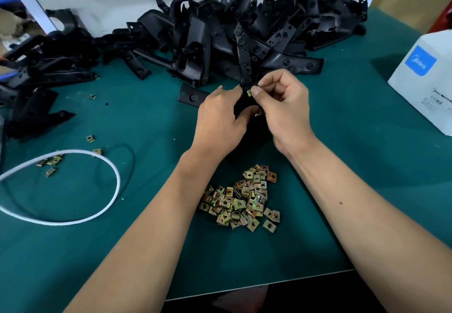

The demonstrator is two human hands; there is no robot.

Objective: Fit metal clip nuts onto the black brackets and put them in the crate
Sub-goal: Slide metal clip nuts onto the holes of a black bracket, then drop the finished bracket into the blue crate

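Head view: my left grip (220,117) holds one bracket (244,85) while my right grip (281,102) pinches a clip nut (249,93) onto it; bracket pile (244,31) and nut heap (242,202) remain, no crate visible.

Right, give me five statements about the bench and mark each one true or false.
1. The right hand pinches a clip nut against a bracket. True.
2. The nut pile lies beyond the hands, by the wall. False: it lies nearer the person, between the forearms.
3. The bracket heap sits at the back of the green mat. True.
4. A white box stands at the left. False: it stands at the right edge.
5. The left hand rests flat on the mat. False: it is raised, holding the bracket.
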